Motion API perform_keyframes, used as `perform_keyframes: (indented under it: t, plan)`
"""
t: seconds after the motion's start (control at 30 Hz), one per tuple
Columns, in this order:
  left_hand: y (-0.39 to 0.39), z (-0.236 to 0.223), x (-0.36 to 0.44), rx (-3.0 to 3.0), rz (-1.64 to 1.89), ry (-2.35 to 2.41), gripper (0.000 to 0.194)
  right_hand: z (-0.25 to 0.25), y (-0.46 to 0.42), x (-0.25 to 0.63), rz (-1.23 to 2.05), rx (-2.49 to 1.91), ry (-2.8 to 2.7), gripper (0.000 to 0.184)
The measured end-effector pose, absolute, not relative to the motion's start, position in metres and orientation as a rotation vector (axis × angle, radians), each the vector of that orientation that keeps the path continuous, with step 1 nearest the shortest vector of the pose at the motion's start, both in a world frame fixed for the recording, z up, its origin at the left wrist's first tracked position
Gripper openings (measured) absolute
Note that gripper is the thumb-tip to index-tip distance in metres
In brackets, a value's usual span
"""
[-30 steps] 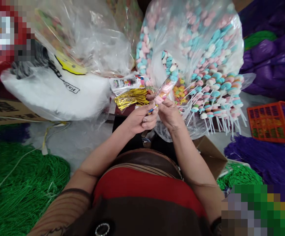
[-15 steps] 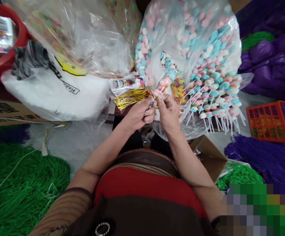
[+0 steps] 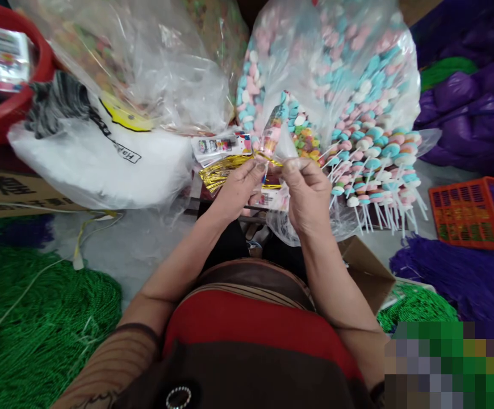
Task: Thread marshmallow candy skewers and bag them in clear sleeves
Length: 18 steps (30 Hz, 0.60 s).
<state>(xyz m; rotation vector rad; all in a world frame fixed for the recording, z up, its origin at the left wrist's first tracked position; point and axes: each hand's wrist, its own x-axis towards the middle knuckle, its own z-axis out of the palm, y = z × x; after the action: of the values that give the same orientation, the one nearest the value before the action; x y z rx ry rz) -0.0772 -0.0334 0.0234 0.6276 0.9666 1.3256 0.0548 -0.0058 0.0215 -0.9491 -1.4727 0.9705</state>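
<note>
A small clear bag of pastel candy [image 3: 271,135] stands tilted above my fingers, its gathered neck pinched by my left hand [image 3: 243,186]. A gold twist tie [image 3: 271,161] crosses the neck, and my right hand [image 3: 309,184] is closed on its right end. How far the tie goes round the neck is hidden by fingers. Left of the bag lies a bundle of gold twist ties [image 3: 219,175], with flat printed bags [image 3: 217,145] just behind it. Yellow and orange gummy candies [image 3: 309,145] show behind my right hand.
Marshmallow skewers [image 3: 375,153] with white sticks lie at right, before a big bag of marshmallows [image 3: 340,57]. A white plastic bag [image 3: 80,165] and red tub [image 3: 45,45] are at left. Green cords [image 3: 38,318], an orange crate [image 3: 472,210] and a cardboard box [image 3: 364,270] flank me.
My right hand has moved right, away from the left, drawing the gold tie out sideways. The candy bag now stands more upright and its top has shifted left.
</note>
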Motion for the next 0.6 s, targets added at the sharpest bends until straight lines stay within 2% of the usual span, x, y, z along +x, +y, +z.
perform_keyframes:
  t: [0.17, 0.27, 0.6]
  plan:
    - [-0.0348, 0.0164, -0.0735, 0.698, 1.312, 1.011, 0.021, 0.0217, -0.0047, 0.0546, 0.506, -1.042, -1.715, 0.017]
    - [-0.0366, 0.0188, -0.0722, 0.692, 1.343, 1.008, 0.025, 0.0201, -0.0033, 0.0561, 0.354, -1.027, -1.800, 0.014]
    - [-0.0393, 0.0154, -0.0669, 0.659, 1.348, 0.993, 0.023, 0.0175, -0.0041, 0.0596, 0.495, -1.101, -1.817, 0.013]
